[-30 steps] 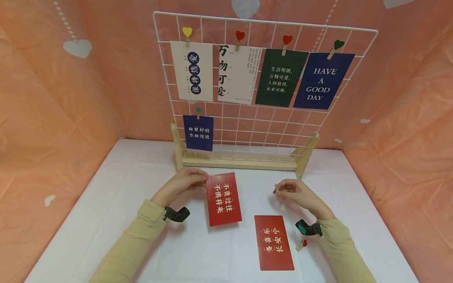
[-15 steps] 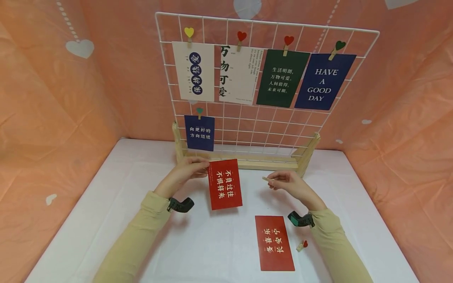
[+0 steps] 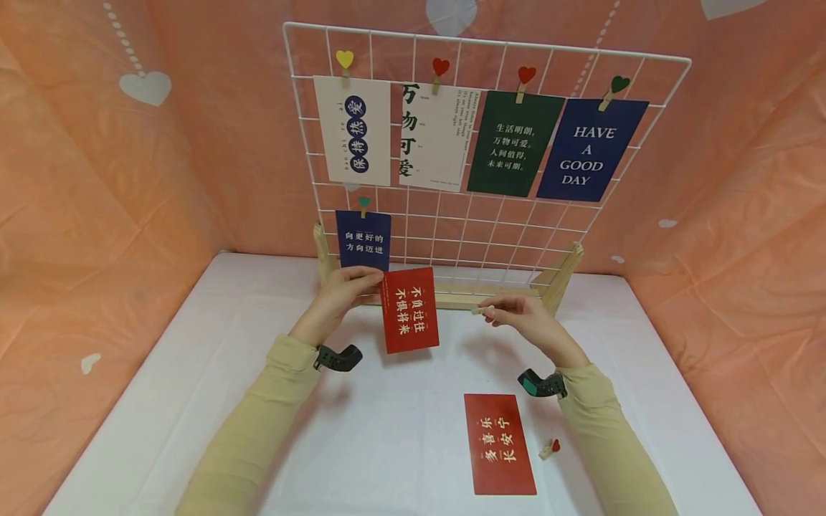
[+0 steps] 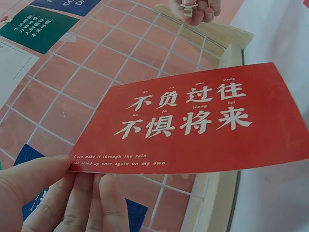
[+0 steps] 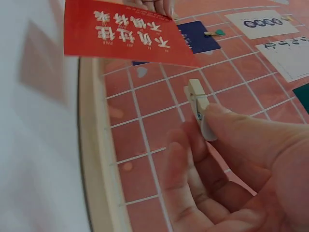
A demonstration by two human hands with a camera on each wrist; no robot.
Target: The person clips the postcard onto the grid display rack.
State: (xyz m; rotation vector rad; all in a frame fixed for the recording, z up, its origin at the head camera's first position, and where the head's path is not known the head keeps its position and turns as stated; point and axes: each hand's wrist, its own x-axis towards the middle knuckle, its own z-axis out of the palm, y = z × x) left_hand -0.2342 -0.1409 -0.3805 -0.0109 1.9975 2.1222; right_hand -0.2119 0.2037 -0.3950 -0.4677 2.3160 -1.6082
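Standing at the far edge of the bench: white wire grid [image 3: 490, 215] in a wooden base [image 3: 445, 294], five cards already pegged to it; leaning a card hard against the wires could, I judge, rock it in its slots.
Bench [image 3: 213, 337]: white cloth, with a second red card [image 3: 500, 443] lying near and to the right, and a spare heart peg [image 3: 549, 448] just right of that card.
Red card [image 3: 409, 309]: lifted off the bench and hanging in front of the lower wires, right of the small blue card [image 3: 362, 241]; held by one corner only, so it could droop, twist or slip.
Left hand [image 3: 342, 294]: thumb and fingers [image 4: 72, 203] pinch the card's top left corner; a looser pinch would likely drop it.
Right hand [image 3: 519, 315]: fingers grasp the wooden peg [image 5: 198, 99] by its tail, right of the card and apart from it.
Peg: small and thin; squeezed off-centre it could spring out of the grip, or bite the wire and miss the card's edge.
Blue card's peg [image 3: 363, 204]: close to where the red card hangs, so a nudge might knock it crooked.
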